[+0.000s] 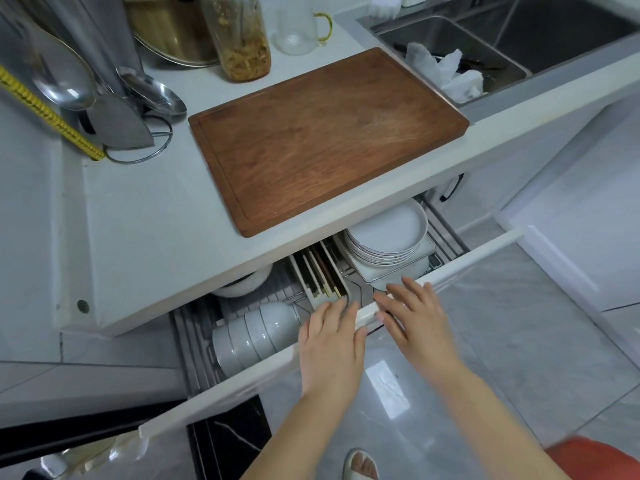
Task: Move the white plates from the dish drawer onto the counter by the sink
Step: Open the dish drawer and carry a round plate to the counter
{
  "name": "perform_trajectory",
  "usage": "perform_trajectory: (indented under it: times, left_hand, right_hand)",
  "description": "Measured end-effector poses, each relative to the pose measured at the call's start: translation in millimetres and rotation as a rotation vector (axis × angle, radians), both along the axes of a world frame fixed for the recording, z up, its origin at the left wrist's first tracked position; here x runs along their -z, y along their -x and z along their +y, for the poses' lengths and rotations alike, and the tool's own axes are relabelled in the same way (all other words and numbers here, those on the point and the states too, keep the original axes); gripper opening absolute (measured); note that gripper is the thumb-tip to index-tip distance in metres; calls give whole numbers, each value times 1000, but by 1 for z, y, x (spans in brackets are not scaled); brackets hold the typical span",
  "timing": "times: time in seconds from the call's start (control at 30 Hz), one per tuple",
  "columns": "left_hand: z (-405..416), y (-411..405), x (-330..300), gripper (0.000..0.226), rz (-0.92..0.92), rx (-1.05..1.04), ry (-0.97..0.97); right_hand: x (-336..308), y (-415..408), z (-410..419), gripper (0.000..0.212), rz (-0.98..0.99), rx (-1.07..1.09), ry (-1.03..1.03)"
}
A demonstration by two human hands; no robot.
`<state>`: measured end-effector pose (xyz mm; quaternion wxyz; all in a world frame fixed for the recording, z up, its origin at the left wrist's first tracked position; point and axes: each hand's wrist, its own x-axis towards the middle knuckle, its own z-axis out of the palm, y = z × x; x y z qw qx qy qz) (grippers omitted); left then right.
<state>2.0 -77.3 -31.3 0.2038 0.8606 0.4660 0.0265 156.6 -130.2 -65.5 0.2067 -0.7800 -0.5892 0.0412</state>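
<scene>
A stack of white plates (389, 233) sits at the right of the pulled-out dish drawer (460, 263), partly under the counter edge. My left hand (330, 344) lies over the drawer's white front edge with its fingers straight, the tips reaching inside. Just to the right, my right hand (414, 318) hovers over the same edge, fingers spread and straight, pointing toward the plates and holding nothing. Both hands are a short way in front of the plate stack.
White bowls (252, 332) lie on their sides at the drawer's left, a chopstick tray (320, 275) in the middle. On the counter (145, 233) lies a wooden cutting board (325, 133); the sink (485, 39) is at the back right. Utensils, a jar and a glass jug stand behind.
</scene>
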Motion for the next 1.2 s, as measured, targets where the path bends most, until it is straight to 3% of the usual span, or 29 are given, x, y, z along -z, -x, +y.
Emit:
perform_trajectory:
  times: [0.1, 0.23, 0.47, 0.93, 1.2]
  left_hand:
    - [-5, -3, 3, 40, -14, 5, 130]
    - [-17, 1, 11, 33, -92, -90, 43]
    - [-45, -4, -1, 23, -121, -275, 368]
    - [-102, -3, -6, 16, -141, -315, 687]
    - [-105, -10, -15, 17, -113, -334, 759]
  right_hand:
    - [6, 0, -12, 29, 6, -1, 32]
    - [2, 1, -20, 27, 46, 66, -15]
    - [-5, 4, -50, 32, 212, 143, 26]
    - [-18, 9, -128, 32, 238, 173, 164]
    - [-29, 8, -130, 27, 282, 190, 295]
